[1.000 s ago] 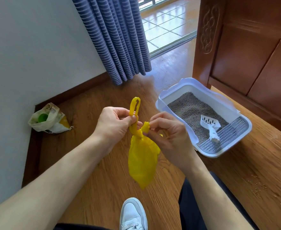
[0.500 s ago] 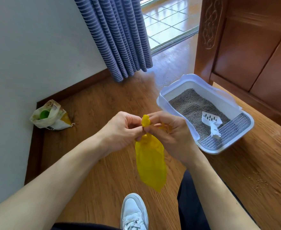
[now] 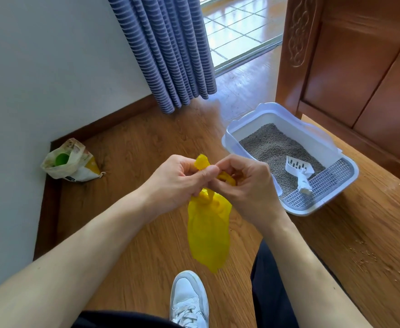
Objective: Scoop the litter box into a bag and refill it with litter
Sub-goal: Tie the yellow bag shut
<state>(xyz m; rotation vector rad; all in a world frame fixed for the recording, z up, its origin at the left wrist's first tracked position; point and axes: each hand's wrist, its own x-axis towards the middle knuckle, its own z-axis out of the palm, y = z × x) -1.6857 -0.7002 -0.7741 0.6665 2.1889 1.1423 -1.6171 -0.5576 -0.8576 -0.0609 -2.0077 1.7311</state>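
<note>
Two hands met in the middle of the view, over a brown wooden floor [image 3: 132,245] that filled most of the room. A white wall [image 3: 40,67] stood on the left, and a big carved wooden cabinet [image 3: 359,67] stood on the far right. A blue striped curtain [image 3: 166,48] hung at the far side, next to a shiny tiled floor past the doorway. The white litter box [image 3: 296,209] sat on the floor to the right, just in front of the cabinet. It held grey litter [image 3: 270,147], and a grey grid made up its near end. A white scoop [image 3: 299,170] lay inside, partly on the litter and partly on the grid. A crumpled litter sack [image 3: 72,162] lay open in the left corner by the wall, with something green inside it. The yellow bag [image 3: 208,233] hung down between the hands, above a white shoe [image 3: 189,301] at the near edge. The left hand [image 3: 177,181] and the right hand [image 3: 248,185] were close together, fingertips touching. Both pinched the twisted top of the yellow bag, the fingers curled around its yellow loops. A knot showed just under the hands. Small crumbs lay scattered on the floor at the near right.
</note>
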